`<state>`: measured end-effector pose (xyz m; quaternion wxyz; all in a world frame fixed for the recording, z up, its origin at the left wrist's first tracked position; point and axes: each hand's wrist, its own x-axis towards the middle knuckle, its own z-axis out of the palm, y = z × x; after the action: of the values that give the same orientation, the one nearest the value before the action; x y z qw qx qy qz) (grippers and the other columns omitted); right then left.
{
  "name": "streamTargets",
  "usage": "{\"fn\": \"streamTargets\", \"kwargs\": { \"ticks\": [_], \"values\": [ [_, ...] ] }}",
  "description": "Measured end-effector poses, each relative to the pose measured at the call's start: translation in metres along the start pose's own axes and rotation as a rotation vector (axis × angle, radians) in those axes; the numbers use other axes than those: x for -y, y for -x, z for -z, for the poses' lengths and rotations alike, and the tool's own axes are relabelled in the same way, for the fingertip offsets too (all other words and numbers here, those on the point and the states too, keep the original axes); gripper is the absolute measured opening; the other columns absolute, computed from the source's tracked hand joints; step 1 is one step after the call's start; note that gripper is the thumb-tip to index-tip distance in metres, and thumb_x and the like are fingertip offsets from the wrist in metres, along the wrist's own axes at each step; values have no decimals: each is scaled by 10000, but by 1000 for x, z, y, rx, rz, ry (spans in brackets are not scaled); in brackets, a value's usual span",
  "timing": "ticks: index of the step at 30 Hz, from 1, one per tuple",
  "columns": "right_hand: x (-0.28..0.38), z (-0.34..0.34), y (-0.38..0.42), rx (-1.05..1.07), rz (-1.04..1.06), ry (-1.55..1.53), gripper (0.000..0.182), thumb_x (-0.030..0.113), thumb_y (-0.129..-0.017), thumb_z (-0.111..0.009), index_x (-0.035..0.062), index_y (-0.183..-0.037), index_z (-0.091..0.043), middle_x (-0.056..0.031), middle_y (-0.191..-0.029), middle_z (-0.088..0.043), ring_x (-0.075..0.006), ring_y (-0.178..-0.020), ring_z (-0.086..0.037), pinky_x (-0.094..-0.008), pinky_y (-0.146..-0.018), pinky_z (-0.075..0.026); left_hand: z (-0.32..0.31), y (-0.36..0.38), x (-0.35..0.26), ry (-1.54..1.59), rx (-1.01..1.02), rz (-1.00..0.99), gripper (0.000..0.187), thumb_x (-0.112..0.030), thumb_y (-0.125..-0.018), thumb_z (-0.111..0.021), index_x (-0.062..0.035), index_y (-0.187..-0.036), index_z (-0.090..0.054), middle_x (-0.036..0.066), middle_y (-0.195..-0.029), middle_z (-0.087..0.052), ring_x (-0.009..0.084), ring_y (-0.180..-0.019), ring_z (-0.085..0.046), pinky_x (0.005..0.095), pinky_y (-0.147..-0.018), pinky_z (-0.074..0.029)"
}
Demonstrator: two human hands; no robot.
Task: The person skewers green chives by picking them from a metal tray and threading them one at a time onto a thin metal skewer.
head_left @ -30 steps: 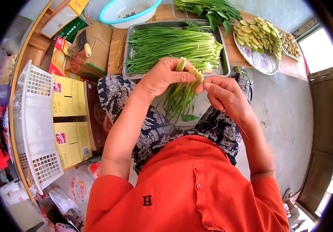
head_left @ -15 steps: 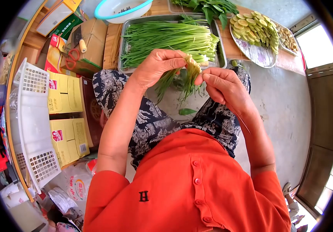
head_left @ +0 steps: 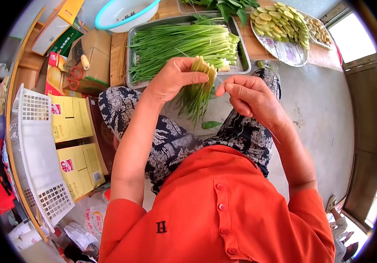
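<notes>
In front of my knees, my left hand (head_left: pixel 175 79) grips a small bunch of garlic chives (head_left: pixel 198 87), pale cut ends up and green leaves hanging down. My right hand (head_left: pixel 252 95) is closed in a pinch on a long thin skewer (head_left: pixel 219 80), just right of the bunch. The skewer's rear length slants down past my right wrist. Its front passes into the pale ends, and a thin tip shows beyond them at upper left. Behind my hands, a metal tray (head_left: pixel 246 65) is heaped with more chives (head_left: pixel 175 46).
At the back right stand a plate of sliced green rounds (head_left: pixel 280 22) and a tray of small pale pieces (head_left: pixel 318 33). A blue-rimmed basin (head_left: pixel 127 17) is at back left. Red scissors (head_left: pixel 75 79) rest by a cardboard box (head_left: pixel 94 55). Loose skewers (head_left: pixel 118 57) lie left of the tray.
The bunch has shifted slightly left and hangs more gathered under my left hand. My right hand is a little farther from it, with more skewer showing between. The whole view has shifted slightly.
</notes>
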<state>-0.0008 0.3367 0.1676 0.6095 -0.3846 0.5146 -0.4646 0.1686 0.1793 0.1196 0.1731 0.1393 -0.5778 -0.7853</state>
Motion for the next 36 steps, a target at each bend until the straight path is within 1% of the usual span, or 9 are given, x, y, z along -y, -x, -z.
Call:
{"fn": "streamTargets", "kwargs": {
  "ticks": [6, 13, 19, 24, 26, 27, 31, 32, 36],
  "values": [
    [-6, 2, -2, 25, -1, -52, 238, 172, -981, -464, 12, -958, -638, 60, -489, -370, -27, -409, -289, -187, -405, -224, -4, -5, 7, 20, 71, 33, 107, -79, -788, -727, -32, -867, -673, 15, -913, -613, 127, -869, -565, 267, -809, -431],
    [-16, 13, -1, 10, -16, -136, 239, 181, -980, -471, 11, -950, -636, 61, -491, -371, -27, -409, -293, -187, -402, -227, 1, -11, 15, 127, 77, 52, 258, -208, -874, -665, -6, -1035, -661, 89, -1011, -665, 168, -940, -615, 319, -880, -474],
    [-18, 21, 3, 36, -55, -199, 237, 167, -977, -471, 5, -940, -640, 48, -498, -386, -39, -414, -308, -197, -406, -236, -5, -22, 23, -24, 132, 75, 236, -191, -853, -677, 10, -974, -685, 98, -1009, -670, 192, -955, -612, 322, -901, -458],
    [-24, 34, 15, -5, -65, -151, 227, 166, -971, -477, 7, -941, -637, 56, -498, -382, -34, -416, -313, -197, -405, -231, -8, -41, 14, -98, 283, 62, 240, -145, -845, -672, 13, -1025, -673, 102, -1058, -663, 183, -1010, -597, 310, -939, -431],
    [-26, 44, 26, -37, -80, -176, 224, 165, -964, -482, 0, -948, -632, 53, -496, -387, -32, -421, -309, -195, -415, -226, 6, -50, 3, -131, 170, 185, 229, -104, -857, -640, 10, -1055, -661, 90, -1055, -661, 168, -996, -602, 297, -917, -445],
    [-30, 49, 30, -60, -59, -205, 223, 159, -964, -478, -2, -949, -631, 52, -496, -389, -33, -421, -310, -195, -417, -229, 24, -64, 5, -298, 149, 133, 209, -89, -867, -608, 3, -1048, -659, 68, -1009, -668, 146, -959, -612, 283, -868, -468],
    [-47, 60, 42, -143, -35, -279, 220, 143, -966, -467, -8, -953, -627, 48, -494, -391, -36, -421, -314, -194, -421, -239, 79, -128, 31, -618, -281, 75, 142, -114, -892, -598, -22, -947, -692, 22, -861, -685, 87, -790, -618, 233, -713, -481],
    [-50, 62, 44, -141, -34, -306, 220, 140, -967, -465, -11, -952, -625, 43, -497, -395, -38, -425, -321, -192, -424, -244, 85, -144, 42, -613, -343, -4, 142, -117, -843, -629, -22, -923, -699, 20, -815, -693, 69, -709, -598, 242, -658, -472],
    [-56, 65, 51, -168, -49, -374, 216, 141, -967, -470, -14, -949, -621, 40, -505, -400, -39, -432, -330, -191, -427, -248, 97, -199, 71, -975, -448, -98, 170, -145, -804, -659, -91, -958, -705, 74, -865, -699, 190, -754, -648, 311, -694, -498]
  ]
}}
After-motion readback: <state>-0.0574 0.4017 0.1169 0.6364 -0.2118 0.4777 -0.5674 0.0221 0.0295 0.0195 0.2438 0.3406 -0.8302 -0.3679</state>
